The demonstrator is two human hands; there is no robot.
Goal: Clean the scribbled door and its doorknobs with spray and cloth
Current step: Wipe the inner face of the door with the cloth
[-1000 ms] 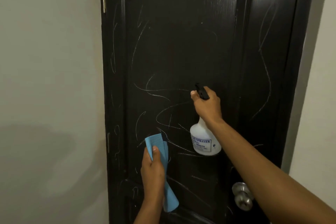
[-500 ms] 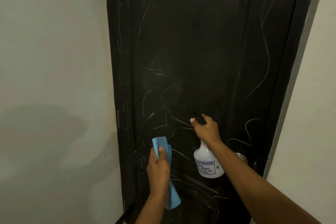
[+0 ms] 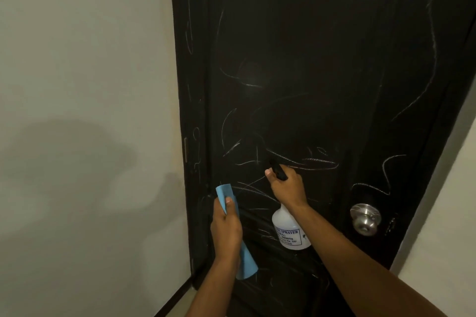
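1. Right hand (image 3: 288,188) is gripping the spray bottle (image 3: 289,230) by its black trigger head and has been dropping lower down the door (image 3: 322,59), now sitting left of the doorknob (image 3: 365,219).
2. Left hand (image 3: 226,226) is clutching the blue cloth (image 3: 224,192), further left of the knob, trailing the bottle down.
3. Scribbles (image 3: 319,162) are still showing everywhere, so I'm guessing we're still spraying and the wiping hasn't really started.
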